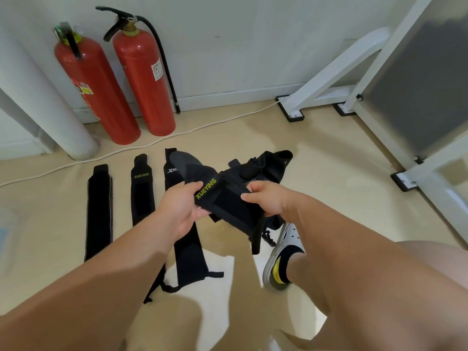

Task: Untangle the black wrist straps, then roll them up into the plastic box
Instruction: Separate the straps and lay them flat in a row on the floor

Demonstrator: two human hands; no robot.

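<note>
Above the floor I hold a black wrist strap point(222, 198) with yellow-green lettering. My left hand point(181, 207) grips its left end and my right hand point(266, 198) pinches its right side. Its loose end hangs down between my arms. Behind it a tangled heap of black straps point(263, 165) lies on the floor. Three straps lie flat and straight side by side: a plain one point(99, 211) at the left, a second one point(142, 188) beside it, and a third point(187, 252) partly hidden under my left hand. No plastic box is visible.
Two red fire extinguishers point(121, 82) stand against the wall at the back left, beside a white pipe point(50, 105). A white cable point(141, 145) runs across the beige floor. A white metal frame point(374, 102) stands at the right. My shoe point(283, 254) is near the hanging strap.
</note>
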